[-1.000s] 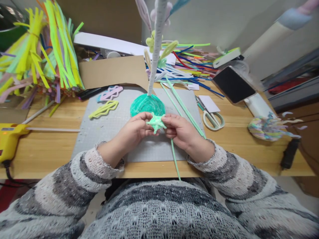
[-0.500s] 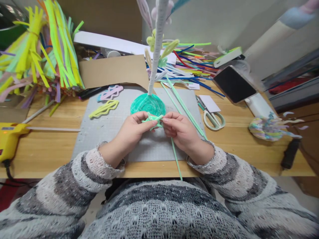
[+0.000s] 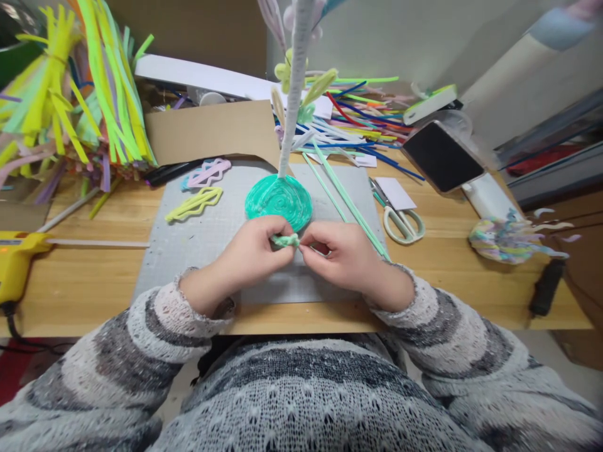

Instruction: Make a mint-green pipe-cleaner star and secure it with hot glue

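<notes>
Head view: your left hand (image 3: 257,251) has thumb and fingers closed on a small mint-green fuzzy piece (image 3: 284,241), most of it hidden in your grip. Your right hand (image 3: 343,257) is drawn narrow, thumb and forefinger pinching the end of that piece on its side, with a small gap showing behind the fingertips. So the piece sits between your two hands, above the grey mat (image 3: 188,263).

Just beyond your fingers lies a round teal base (image 3: 279,204), and a white-wrapped stem (image 3: 296,88) rises from it. Past your left hand, off to its left, rest a yellow zigzag piece (image 3: 195,204) and, a little farther on, a pink zigzag piece (image 3: 210,172). Pale green stems (image 3: 348,198) slant down toward your right wrist. To the right of that hand are scissors (image 3: 402,226), with a dark-screened phone (image 3: 443,157) farther out. A yellow glue gun (image 3: 19,260) lies well to the left of your left hand.
</notes>
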